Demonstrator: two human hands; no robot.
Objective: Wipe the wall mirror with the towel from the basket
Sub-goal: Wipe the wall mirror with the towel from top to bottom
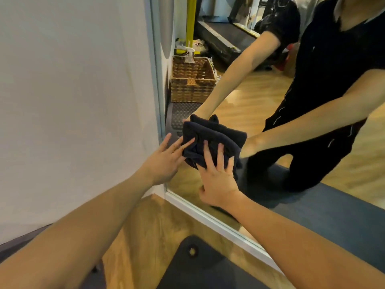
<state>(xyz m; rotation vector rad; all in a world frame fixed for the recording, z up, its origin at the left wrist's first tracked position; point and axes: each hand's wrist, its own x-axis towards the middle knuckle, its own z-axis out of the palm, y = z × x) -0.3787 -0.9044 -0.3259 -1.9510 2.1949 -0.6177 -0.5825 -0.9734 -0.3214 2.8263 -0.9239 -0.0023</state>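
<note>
A folded dark navy towel (200, 152) lies flat against the lower left part of the wall mirror (260, 97). My right hand (216, 174) presses on the towel with spread, straight fingers. My left hand (164, 161) reaches in from the left, its straight fingertips touching the towel's left edge near the mirror's frame. The glass reflects both arms, the towel and a person in black clothes. A wicker basket (192, 80) shows only as a reflection in the mirror.
A white wall (73, 101) runs along the left of the mirror's pale frame (208, 215). Wooden floor (150, 236) lies below, with a dark mat (208, 268) at the bottom. A spray bottle (190, 55) and a yellow pole (191, 17) appear in the reflection behind the basket.
</note>
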